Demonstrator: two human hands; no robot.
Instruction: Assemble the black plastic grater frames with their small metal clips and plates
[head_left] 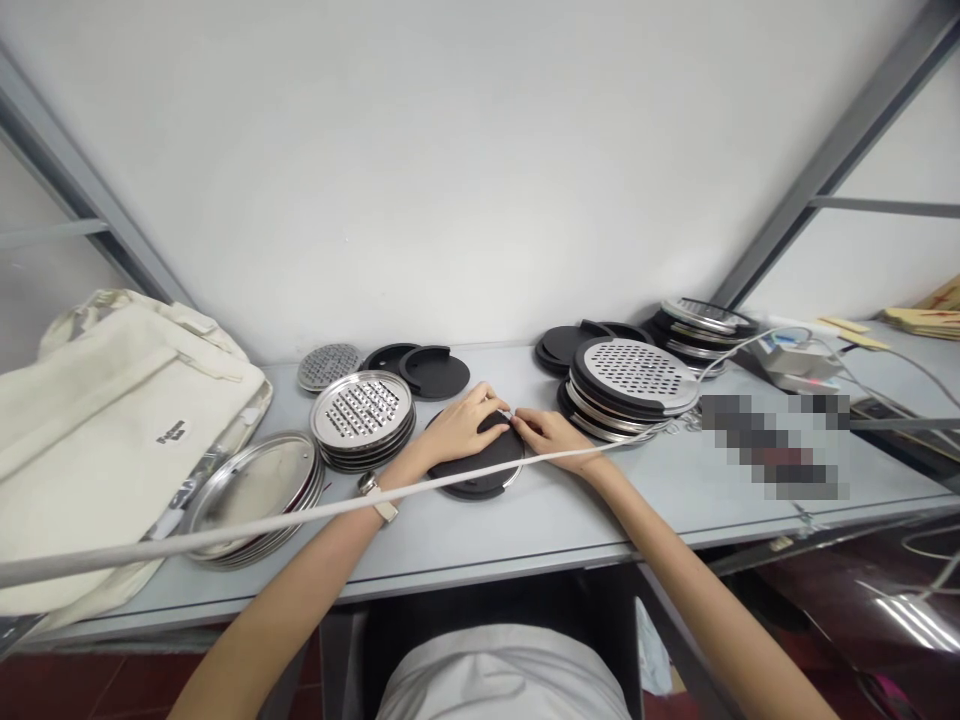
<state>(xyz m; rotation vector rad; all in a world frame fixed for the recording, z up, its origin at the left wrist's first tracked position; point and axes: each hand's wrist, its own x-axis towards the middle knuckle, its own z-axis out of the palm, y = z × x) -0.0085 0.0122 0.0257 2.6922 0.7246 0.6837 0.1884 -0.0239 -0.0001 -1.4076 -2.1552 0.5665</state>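
Observation:
A black round plate (474, 470) lies on the table before me, with a shiny metal rim showing under its right edge. My left hand (469, 430) rests across its top, fingers bent over the far edge and thumb pointing right. Against the plate's upper right edge, my right hand (553, 435) has its fingers pinched together. The fingertips of both hands nearly meet at a tiny bright spot, too small to name. Left of the plate stands a stack of round graters (364, 410). To the right is another stack, topped by a grey perforated grater disc (636, 375) with a black rim.
Shallow metal dishes (251, 490) are stacked at the left beside a cream canvas bag (112, 420). Black discs (435, 372) lie by the wall. More rimmed discs (701, 330) stand at the back right. A white cable (420, 487) crosses the view in front of my wrists.

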